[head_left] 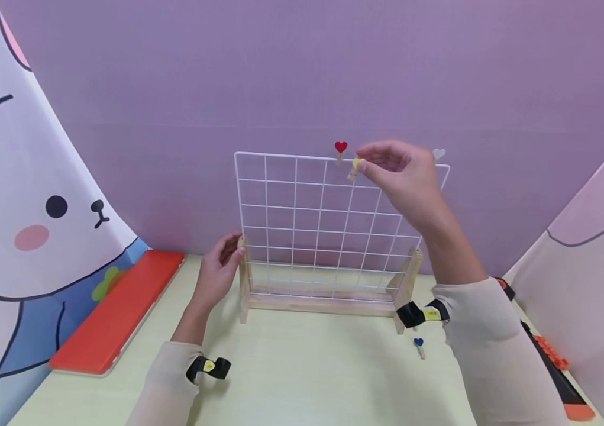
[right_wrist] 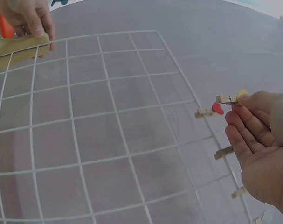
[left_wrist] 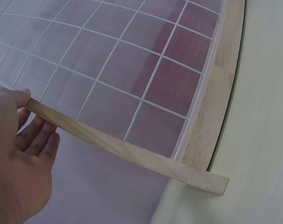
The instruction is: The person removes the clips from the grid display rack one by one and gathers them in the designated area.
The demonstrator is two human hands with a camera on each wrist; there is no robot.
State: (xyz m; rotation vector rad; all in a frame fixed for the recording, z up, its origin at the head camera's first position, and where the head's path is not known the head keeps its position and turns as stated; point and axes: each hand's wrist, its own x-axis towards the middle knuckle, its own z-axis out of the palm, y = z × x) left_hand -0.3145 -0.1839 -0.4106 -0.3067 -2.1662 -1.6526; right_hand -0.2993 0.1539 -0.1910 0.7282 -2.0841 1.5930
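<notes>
A white wire grid (head_left: 280, 155) stands upright in a wooden stand (head_left: 323, 305). My left hand (head_left: 219, 272) grips the top of the stand's left upright (left_wrist: 127, 151) between thumb and fingers. Above the grid's top bar, my right hand (head_left: 408, 180) pinches a small wooden clothespin with a yellow heart (head_left: 356, 163) between thumb and forefinger. Just left of it, a clothespin with a red heart (head_left: 341, 147) is clipped on the bar. A white-heart clothespin (head_left: 439, 154) sits near the right corner. Between them, more clothespins (right_wrist: 224, 152) show on the bar in the right wrist view, partly hidden by my hand.
On the table, a blue-heart clothespin (head_left: 419, 348) lies before the stand's right foot. A long red flat case (head_left: 120, 307) lies along the left edge. Black and orange items (head_left: 562, 378) lie at the right edge. A purple backdrop (head_left: 174, 177) rises behind the grid.
</notes>
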